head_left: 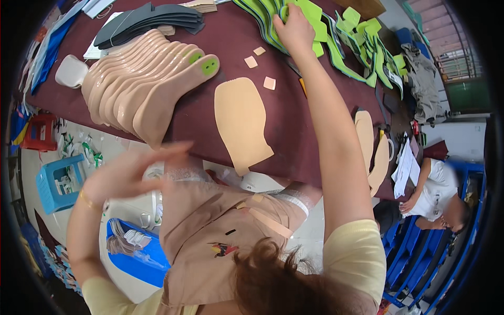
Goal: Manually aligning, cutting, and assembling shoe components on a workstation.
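Observation:
My right hand (296, 29) reaches to the far side of the table, its fingers closed on a green insole (266, 26) in a stack with dark edges. My left hand (139, 170) hangs over the near table edge, blurred, with fingers stretched apart and nothing visible in them. Nearest to it lies a fanned row of glossy beige insoles (152, 105); the end one carries a green patch (210, 65). A flat beige sole-shaped sheet (241, 115) lies on the table before me. Small beige squares (270, 83) are scattered beyond it.
Dark grey insole pieces (149, 26) lie bundled at the far left of the maroon table (294, 136). More green pieces (367, 47) spread at the far right. Beige soles (379, 163) rest at the right edge. A blue stool (60, 181) and blue bin (134, 252) stand left; a person (438, 191) sits right.

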A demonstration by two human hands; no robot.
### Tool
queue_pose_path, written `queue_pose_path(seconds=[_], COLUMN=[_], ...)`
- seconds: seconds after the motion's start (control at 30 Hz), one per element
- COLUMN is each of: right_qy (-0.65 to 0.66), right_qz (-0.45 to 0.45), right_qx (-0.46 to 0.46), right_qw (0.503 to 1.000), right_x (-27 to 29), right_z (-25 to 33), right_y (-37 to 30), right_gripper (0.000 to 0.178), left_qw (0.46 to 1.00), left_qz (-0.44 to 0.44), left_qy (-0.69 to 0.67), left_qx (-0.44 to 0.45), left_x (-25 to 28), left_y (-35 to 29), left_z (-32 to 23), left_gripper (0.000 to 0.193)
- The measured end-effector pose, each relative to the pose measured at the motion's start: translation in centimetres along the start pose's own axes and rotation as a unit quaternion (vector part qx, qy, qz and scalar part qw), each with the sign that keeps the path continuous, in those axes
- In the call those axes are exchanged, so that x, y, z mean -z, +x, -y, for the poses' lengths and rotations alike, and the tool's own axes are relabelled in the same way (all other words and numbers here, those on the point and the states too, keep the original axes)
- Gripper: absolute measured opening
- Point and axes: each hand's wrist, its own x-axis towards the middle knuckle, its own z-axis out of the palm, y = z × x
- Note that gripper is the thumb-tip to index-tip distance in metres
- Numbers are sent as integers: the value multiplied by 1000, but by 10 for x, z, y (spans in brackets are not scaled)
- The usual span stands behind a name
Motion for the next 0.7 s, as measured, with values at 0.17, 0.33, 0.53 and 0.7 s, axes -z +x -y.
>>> queue_pose_path(seconds=[0.17,0.33,0.53,0.7], right_qy=[42,15,48,35], right_qz=[6,77,5,-102], right_qx=[60,-22,25,-1], right_qw=[997,997,999,994], right_x=[-16,17,12,26], right_z=[-5,-4,-22,-52], right_y=[-3,10,17,35], right_gripper=[45,43,46,35], left_qw=[890,851,882,836], left_qz=[-346,-469,-415,-478], left_qy=[151,58,45,178], left_qx=[-255,-229,-220,-204], left_x=[42,47,54,53], left_y=[245,355,347,360], left_z=[-15,2,4,20], left_gripper=[46,60,72,72])
